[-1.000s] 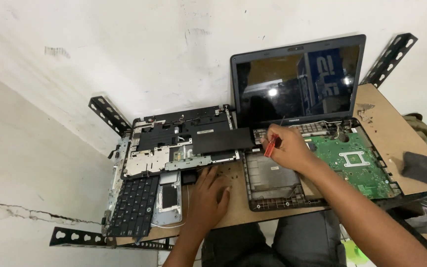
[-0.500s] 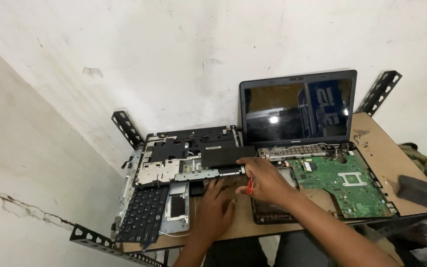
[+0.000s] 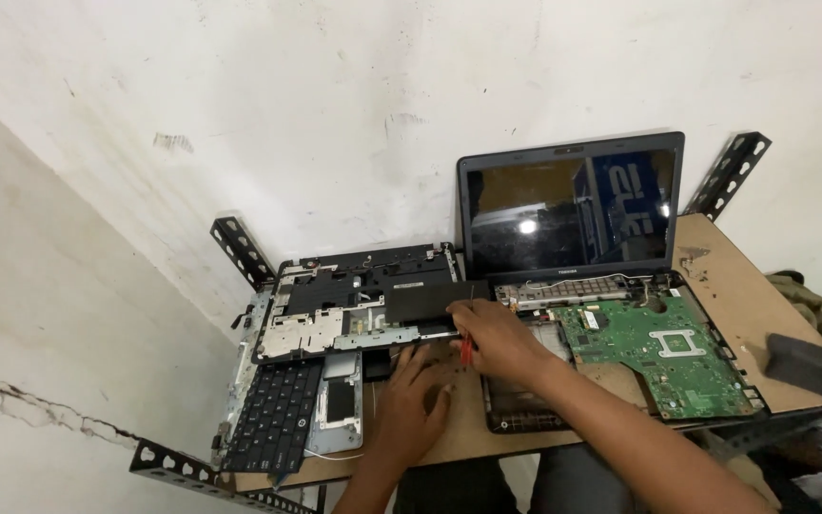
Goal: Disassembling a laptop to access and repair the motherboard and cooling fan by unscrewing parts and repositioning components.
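From the head camera, the right hand (image 3: 499, 341) is closed around a red-handled screwdriver (image 3: 465, 350). Its shaft points up and away from the person, toward the black laptop casing (image 3: 363, 286) that lies just to the left of the hand, with its long side running left to right on the bench (image 3: 730, 286). The left hand (image 3: 413, 405) rests open and flat on the bench, a little nearer to the person, just below the casing. The green motherboard (image 3: 663, 352) lies to the right.
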